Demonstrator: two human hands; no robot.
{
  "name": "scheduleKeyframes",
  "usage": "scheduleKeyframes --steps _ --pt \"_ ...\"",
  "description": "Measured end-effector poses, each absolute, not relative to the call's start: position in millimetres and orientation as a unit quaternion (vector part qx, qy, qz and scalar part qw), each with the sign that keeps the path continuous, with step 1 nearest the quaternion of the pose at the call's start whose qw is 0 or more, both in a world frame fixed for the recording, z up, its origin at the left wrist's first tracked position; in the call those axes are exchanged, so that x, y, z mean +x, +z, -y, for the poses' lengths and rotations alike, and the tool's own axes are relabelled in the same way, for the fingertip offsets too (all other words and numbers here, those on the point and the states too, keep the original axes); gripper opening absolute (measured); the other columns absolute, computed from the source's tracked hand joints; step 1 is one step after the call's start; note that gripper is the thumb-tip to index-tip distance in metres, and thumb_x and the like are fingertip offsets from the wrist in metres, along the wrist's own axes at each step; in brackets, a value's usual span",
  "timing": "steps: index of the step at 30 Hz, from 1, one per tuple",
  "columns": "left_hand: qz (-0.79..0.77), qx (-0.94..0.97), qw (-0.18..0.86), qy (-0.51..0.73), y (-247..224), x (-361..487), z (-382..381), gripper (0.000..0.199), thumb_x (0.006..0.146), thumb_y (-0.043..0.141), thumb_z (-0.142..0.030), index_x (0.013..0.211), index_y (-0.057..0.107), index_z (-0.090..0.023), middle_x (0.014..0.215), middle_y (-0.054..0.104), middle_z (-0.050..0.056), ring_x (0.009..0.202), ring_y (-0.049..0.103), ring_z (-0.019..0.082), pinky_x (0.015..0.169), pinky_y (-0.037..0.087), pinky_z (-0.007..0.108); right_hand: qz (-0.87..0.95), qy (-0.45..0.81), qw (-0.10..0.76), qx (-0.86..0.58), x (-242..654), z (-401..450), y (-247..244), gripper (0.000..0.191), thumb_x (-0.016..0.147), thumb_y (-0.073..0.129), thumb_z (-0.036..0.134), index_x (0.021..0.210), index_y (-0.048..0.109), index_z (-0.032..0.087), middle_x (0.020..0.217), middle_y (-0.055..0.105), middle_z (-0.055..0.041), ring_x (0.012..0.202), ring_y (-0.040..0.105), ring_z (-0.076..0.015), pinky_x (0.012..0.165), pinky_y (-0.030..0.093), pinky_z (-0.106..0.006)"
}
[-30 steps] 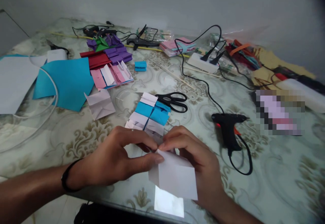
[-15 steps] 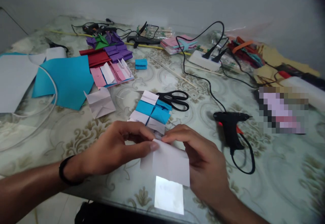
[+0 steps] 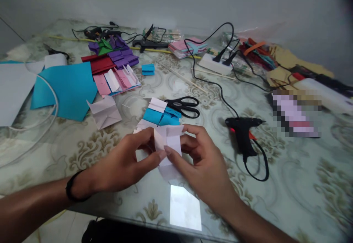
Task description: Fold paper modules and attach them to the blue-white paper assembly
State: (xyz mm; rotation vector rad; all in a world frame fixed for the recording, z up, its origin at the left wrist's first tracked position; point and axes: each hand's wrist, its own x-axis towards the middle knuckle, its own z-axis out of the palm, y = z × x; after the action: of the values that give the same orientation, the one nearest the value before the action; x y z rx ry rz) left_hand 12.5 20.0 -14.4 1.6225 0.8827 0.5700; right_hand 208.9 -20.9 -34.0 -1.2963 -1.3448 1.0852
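A small creased sheet of white paper (image 3: 171,164) is held above the table near its front edge. My left hand (image 3: 124,162) pinches its left side between thumb and fingers. On the right side, my right hand (image 3: 205,160) grips it, the thumb lying on its front face and the fingers behind. Just beyond the hands lie folded blue and white paper pieces (image 3: 154,115), partly hidden by the held paper. Black-handled scissors (image 3: 187,106) touch them, their blades mostly covered. A folded white paper (image 3: 105,112) rests to the left.
A black glue gun (image 3: 244,134) with a lit red spot lies at the right, its cable running to a white power strip (image 3: 214,64). Blue sheets (image 3: 66,90), a white cable (image 3: 56,99) and folded pink pieces (image 3: 117,82) lie left. A pixelated object (image 3: 295,114) is far right.
The white paper has been turned and raised, now showing creases. My right thumb has come round to its front face. The whole view has shifted slightly, moving the table items left.
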Motion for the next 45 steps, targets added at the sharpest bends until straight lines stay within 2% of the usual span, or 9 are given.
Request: scheduleKeyframes --steps 4,10,17,21,29,37,40,43,45 --pt "-0.372 0.681 0.582 0.244 -15 13 -19 0.019 0.095 0.071 -0.035 0.101 0.064 -0.018 0.1 0.072 0.004 0.092 0.069 0.019 0.084 0.06 0.032 0.582 0.398 0.457 -0.543 210 20 -33 0.037 0.088 0.076 0.028 0.121 0.058 0.029 0.091 0.079 0.0029 0.08 0.079 -0.0178 0.071 0.063 -0.029" --pt "-0.381 0.668 0.588 0.251 -20 13 -12 0.034 0.091 0.074 -0.021 0.123 0.063 -0.024 0.114 0.077 0.001 0.104 0.076 0.018 0.092 0.062 0.026 0.615 0.321 0.432 -0.576 210 17 -31 0.037 0.087 0.074 0.025 0.12 0.059 0.027 0.092 0.076 0.0023 0.076 0.076 -0.0163 0.073 0.062 -0.03" --pt "-0.403 0.801 0.363 0.254 -22 13 -5 0.038 0.088 0.073 -0.016 0.124 0.064 -0.025 0.11 0.082 0.001 0.092 0.081 0.018 0.078 0.064 0.025 0.626 0.281 0.421 -0.593 208 16 -29 0.034 0.084 0.073 0.028 0.116 0.06 0.026 0.091 0.075 0.002 0.075 0.074 -0.0166 0.074 0.062 -0.032" --pt "-0.39 0.824 0.313 0.268 -25 13 -4 0.039 0.091 0.074 -0.021 0.129 0.062 -0.025 0.111 0.083 0.003 0.091 0.082 0.021 0.08 0.065 0.031 0.618 0.28 0.404 -0.614 206 17 -29 0.025 0.083 0.072 0.026 0.107 0.063 0.026 0.086 0.077 0.0037 0.072 0.076 -0.0171 0.069 0.06 -0.03" --pt "-0.392 0.801 0.353 0.283 -20 15 -8 0.036 0.089 0.075 -0.02 0.123 0.064 -0.028 0.105 0.083 0.0 0.087 0.082 0.02 0.078 0.066 0.028 0.633 0.279 0.419 -0.588 205 19 -29 0.026 0.087 0.066 0.023 0.113 0.062 0.025 0.094 0.08 0.0008 0.083 0.08 -0.0195 0.075 0.062 -0.031" --pt "-0.351 0.759 0.458 0.303 -28 16 -9 0.061 0.086 0.073 -0.009 0.139 0.054 -0.032 0.131 0.075 0.003 0.115 0.076 0.02 0.097 0.063 0.033 0.676 0.241 0.48 -0.505 209 21 -31 0.051 0.082 0.059 0.005 0.127 0.06 0.029 0.118 0.075 -0.003 0.103 0.075 -0.0207 0.092 0.063 -0.037" --pt "-0.34 0.763 0.469 0.288 -29 12 -10 0.067 0.085 0.082 -0.017 0.143 0.051 -0.033 0.134 0.072 0.005 0.118 0.074 0.023 0.101 0.061 0.037 0.643 0.278 0.524 -0.485 211 20 -31 0.05 0.083 0.062 0.003 0.125 0.063 0.029 0.12 0.069 -0.0041 0.103 0.072 -0.0198 0.091 0.062 -0.037" --pt "-0.302 0.79 0.468 0.256 -21 3 -14 0.087 0.075 0.093 -0.039 0.149 0.047 -0.033 0.143 0.067 0.008 0.125 0.068 0.031 0.106 0.057 0.043 0.645 0.274 0.535 -0.472 216 20 -27 0.04 0.086 0.066 0.002 0.115 0.07 0.029 0.124 0.068 -0.0044 0.112 0.069 -0.021 0.094 0.06 -0.037" --pt "-0.272 0.792 0.486 0.25 -14 -3 -16 0.077 0.086 0.082 -0.051 0.153 0.048 -0.033 0.151 0.061 0.008 0.132 0.062 0.034 0.11 0.054 0.044 0.66 0.262 0.533 -0.46 221 20 -23 0.035 0.087 0.069 0.002 0.11 0.073 0.029 0.122 0.07 -0.0032 0.112 0.069 -0.0204 0.094 0.059 -0.035"
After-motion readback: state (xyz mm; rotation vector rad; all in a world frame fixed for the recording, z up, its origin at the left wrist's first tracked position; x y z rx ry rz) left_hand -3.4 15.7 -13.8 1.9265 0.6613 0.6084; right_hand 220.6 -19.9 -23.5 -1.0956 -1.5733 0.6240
